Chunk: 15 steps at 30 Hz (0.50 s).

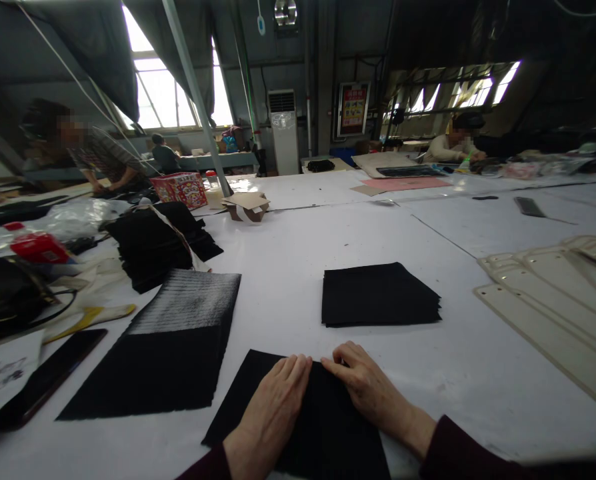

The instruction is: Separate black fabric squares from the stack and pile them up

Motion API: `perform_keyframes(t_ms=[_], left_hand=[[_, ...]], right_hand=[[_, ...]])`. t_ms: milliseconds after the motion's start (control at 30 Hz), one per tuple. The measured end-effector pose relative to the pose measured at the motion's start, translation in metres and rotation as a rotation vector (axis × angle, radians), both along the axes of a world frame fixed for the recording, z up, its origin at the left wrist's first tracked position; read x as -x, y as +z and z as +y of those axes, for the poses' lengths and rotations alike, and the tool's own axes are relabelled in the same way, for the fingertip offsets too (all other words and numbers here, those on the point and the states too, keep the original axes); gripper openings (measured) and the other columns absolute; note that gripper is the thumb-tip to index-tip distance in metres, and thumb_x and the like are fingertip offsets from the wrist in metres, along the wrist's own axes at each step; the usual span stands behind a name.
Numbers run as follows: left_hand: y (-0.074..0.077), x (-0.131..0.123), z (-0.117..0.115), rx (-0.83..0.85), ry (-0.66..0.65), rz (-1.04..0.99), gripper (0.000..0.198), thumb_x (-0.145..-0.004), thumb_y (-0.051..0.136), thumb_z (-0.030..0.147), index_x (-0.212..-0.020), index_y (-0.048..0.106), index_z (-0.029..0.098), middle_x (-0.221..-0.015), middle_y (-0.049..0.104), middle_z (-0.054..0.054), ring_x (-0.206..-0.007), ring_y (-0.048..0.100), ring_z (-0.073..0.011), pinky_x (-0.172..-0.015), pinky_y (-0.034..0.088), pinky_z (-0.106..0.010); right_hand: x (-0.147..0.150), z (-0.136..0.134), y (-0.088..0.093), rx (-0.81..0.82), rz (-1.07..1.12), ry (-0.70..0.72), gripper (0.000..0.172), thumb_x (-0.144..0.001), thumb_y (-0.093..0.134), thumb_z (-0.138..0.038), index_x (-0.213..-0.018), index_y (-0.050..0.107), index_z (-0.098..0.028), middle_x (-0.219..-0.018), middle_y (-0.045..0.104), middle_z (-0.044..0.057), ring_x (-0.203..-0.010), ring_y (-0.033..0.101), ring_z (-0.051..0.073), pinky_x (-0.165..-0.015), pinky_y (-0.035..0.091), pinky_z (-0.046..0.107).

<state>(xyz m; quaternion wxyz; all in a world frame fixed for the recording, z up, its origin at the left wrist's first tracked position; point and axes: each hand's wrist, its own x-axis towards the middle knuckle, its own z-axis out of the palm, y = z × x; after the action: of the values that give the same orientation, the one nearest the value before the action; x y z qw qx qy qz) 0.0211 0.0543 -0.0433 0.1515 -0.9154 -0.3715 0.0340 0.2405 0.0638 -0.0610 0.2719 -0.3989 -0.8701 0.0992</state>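
Note:
A black fabric piece lies on the white table in front of me. My left hand rests flat on its upper part, fingers stretched out close together. At the piece's top right edge is my right hand, its index finger extended on the edge and the other fingers curled; what its fingertips grip, if anything, is hidden. Just beyond, a stack of black pieces sits on the table. Left of my hands lies another black pile with a whitish striped band at its far end.
A phone, a bundle of black cloth, a red bottle and a carton stand at the left. Beige templates spread over the right side of the white table. Other people work farther back.

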Motion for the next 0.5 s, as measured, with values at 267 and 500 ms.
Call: perform_keyframes(t_ms=[267, 500], left_hand=[[0.001, -0.014, -0.001, -0.008, 0.015, 0.021, 0.057, -0.087, 0.045, 0.008, -0.144, 0.039, 0.009, -0.117, 0.061, -0.012, -0.105, 0.058, -0.0236, -0.094, 0.047, -0.038], [0.002, -0.020, 0.000, 0.041, -0.026, 0.014, 0.057, -0.086, 0.041, 0.002, -0.143, 0.040, 0.006, -0.123, 0.059, -0.014, -0.110, 0.056, -0.0227, -0.097, 0.047, -0.036]], right_hand=[[-0.012, -0.001, 0.001, -0.020, -0.026, 0.010, 0.033, -0.096, 0.041, -0.009, -0.122, 0.060, -0.019, -0.092, 0.053, 0.007, -0.086, 0.045, 0.019, -0.077, 0.043, 0.034], [-0.021, -0.004, 0.002, -0.020, -0.036, 0.014, 0.031, -0.096, 0.040, -0.007, -0.115, 0.062, -0.019, -0.093, 0.053, 0.007, -0.086, 0.046, 0.019, -0.079, 0.043, 0.033]])
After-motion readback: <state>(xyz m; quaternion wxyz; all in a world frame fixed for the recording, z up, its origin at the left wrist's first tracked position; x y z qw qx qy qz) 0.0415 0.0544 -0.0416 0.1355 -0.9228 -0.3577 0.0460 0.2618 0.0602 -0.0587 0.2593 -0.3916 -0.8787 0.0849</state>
